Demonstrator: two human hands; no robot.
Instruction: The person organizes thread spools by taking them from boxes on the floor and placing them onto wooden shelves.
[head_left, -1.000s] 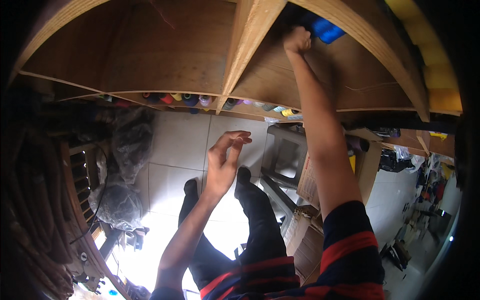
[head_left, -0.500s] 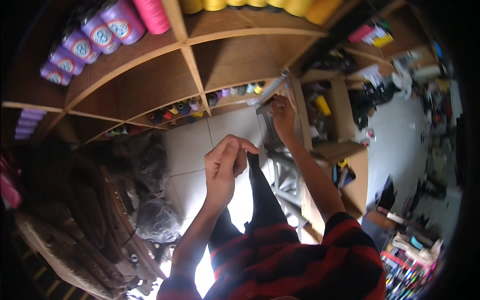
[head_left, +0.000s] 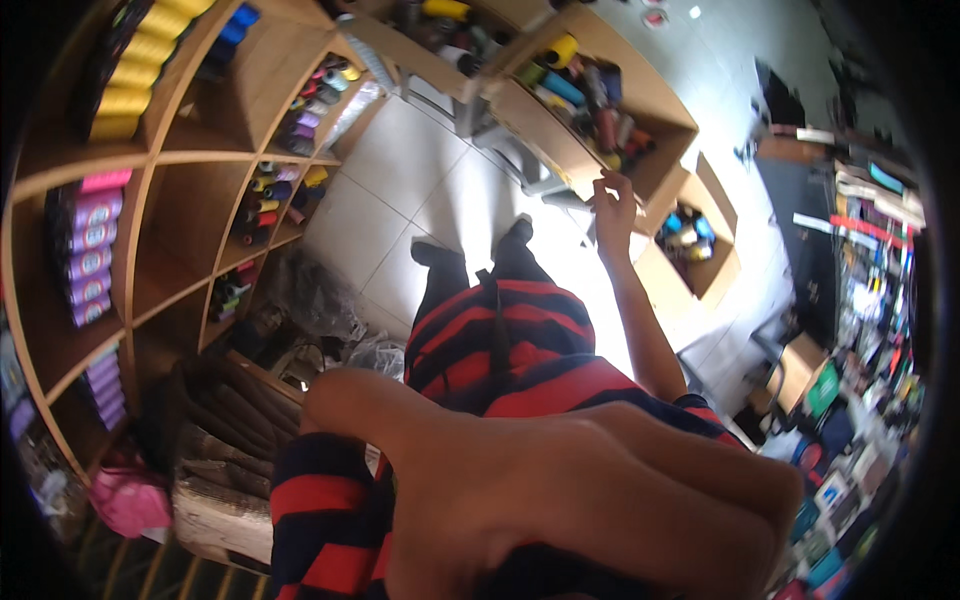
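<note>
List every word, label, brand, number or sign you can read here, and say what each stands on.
None can be read clearly.
Purple thread spools: pale labels with blue marks, too small and blurred to read.
White item at the right: a blue mark, too blurred to read.

Pink bundle [head_left: 130,495] at lower left; crumpled clear plastic [head_left: 318,292]; white floor tiles [head_left: 375,205]

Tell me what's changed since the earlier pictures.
The right hand has moved out of the brown wooden shelf to near an open brown cardboard box; the left hand has risen close to the camera. The view has swung right, so the shelf lies at left. No grasp or release shows clearly. The cylindrical purple thread spools stay in their row.
</note>
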